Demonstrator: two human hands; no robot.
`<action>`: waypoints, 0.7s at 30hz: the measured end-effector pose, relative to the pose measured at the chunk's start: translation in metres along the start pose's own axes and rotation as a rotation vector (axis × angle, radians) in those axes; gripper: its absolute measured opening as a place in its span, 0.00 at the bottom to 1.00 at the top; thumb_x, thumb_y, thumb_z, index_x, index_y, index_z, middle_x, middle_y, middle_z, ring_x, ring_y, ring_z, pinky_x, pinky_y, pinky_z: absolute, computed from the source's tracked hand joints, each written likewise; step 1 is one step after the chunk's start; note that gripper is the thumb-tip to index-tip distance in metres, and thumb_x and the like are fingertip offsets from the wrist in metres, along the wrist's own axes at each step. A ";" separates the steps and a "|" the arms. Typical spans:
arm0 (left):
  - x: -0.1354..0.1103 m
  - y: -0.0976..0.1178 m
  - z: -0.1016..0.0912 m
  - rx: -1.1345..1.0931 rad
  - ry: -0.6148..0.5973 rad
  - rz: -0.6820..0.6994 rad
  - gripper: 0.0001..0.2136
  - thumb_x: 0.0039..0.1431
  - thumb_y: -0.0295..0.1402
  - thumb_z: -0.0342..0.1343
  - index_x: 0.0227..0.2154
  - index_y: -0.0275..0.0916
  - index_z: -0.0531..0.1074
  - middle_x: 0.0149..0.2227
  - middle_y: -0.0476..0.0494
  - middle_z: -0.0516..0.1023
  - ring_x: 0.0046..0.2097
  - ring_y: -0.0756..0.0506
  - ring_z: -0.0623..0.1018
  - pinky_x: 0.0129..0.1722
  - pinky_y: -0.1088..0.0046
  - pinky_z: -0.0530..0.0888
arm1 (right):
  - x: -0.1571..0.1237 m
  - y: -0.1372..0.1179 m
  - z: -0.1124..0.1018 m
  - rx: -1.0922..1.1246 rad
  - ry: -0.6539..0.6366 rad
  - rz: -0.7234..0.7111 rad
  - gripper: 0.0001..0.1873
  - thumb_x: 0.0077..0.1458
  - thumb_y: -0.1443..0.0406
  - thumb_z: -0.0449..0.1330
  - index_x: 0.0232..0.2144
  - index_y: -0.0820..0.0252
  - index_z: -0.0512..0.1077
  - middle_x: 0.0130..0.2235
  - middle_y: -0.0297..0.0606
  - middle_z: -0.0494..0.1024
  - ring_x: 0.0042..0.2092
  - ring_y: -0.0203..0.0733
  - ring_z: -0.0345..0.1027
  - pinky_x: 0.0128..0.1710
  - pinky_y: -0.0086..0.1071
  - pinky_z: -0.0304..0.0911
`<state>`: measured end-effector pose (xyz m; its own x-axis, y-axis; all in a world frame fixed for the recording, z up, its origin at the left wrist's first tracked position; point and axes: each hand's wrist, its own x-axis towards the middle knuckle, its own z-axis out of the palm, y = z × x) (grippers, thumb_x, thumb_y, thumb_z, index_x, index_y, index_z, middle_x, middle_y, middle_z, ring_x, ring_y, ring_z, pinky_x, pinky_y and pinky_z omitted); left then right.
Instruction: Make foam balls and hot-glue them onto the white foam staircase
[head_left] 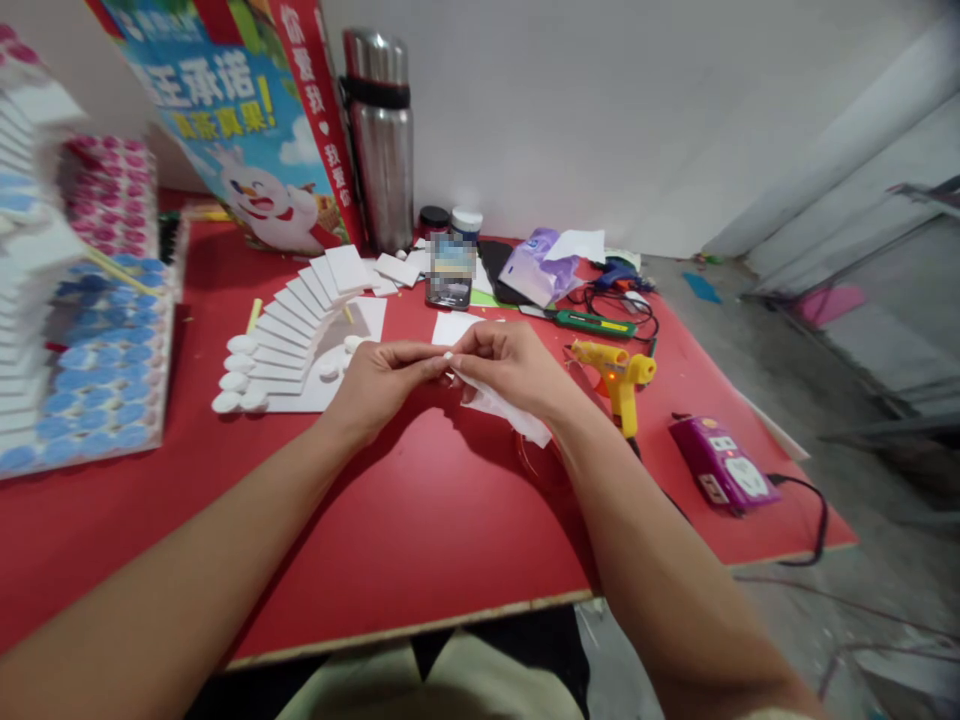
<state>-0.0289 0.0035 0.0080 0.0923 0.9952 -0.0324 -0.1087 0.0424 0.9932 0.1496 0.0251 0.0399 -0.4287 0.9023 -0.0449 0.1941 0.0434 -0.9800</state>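
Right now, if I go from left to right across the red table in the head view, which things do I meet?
Blue discs, fan of white tiles, left hand, small white piece, right hand, yellow glue gun, purple power socket.

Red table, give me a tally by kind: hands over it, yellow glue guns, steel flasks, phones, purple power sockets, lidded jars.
Hands: 2 (left hand, right hand)
Yellow glue gun: 1
Steel flask: 1
Phone: 1
Purple power socket: 1
Lidded jars: 2
Total: 8

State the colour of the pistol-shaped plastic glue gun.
Yellow: the pistol-shaped plastic glue gun shows best in the head view.
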 end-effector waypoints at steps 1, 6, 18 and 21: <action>-0.001 0.002 0.001 0.020 0.004 0.006 0.09 0.50 0.36 0.71 0.33 0.38 0.86 0.31 0.42 0.85 0.34 0.44 0.81 0.39 0.67 0.78 | 0.000 0.000 0.000 -0.025 -0.004 0.000 0.05 0.56 0.69 0.63 0.27 0.60 0.72 0.25 0.33 0.79 0.26 0.37 0.75 0.28 0.30 0.71; -0.003 0.001 0.003 0.183 0.034 0.121 0.06 0.55 0.35 0.67 0.31 0.38 0.85 0.31 0.43 0.83 0.32 0.46 0.80 0.35 0.69 0.77 | -0.001 -0.001 0.001 -0.072 0.029 0.053 0.07 0.58 0.70 0.61 0.27 0.60 0.72 0.23 0.33 0.79 0.25 0.37 0.75 0.27 0.29 0.69; -0.004 -0.007 0.006 0.000 0.116 0.057 0.13 0.50 0.41 0.71 0.32 0.37 0.83 0.29 0.44 0.81 0.31 0.46 0.79 0.30 0.69 0.79 | -0.002 0.003 0.011 -0.349 0.253 -0.096 0.08 0.57 0.65 0.62 0.26 0.57 0.71 0.25 0.35 0.77 0.26 0.37 0.69 0.27 0.29 0.61; 0.001 -0.005 0.002 -0.004 0.083 0.120 0.09 0.52 0.38 0.70 0.31 0.38 0.83 0.28 0.46 0.80 0.29 0.48 0.77 0.31 0.70 0.78 | -0.002 -0.004 -0.004 0.044 0.086 0.130 0.16 0.60 0.52 0.63 0.29 0.58 0.74 0.26 0.38 0.79 0.28 0.42 0.74 0.27 0.31 0.66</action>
<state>-0.0262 0.0037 0.0036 -0.0040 0.9970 0.0767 -0.1177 -0.0767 0.9901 0.1529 0.0249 0.0443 -0.3249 0.9326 -0.1573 0.2033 -0.0936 -0.9746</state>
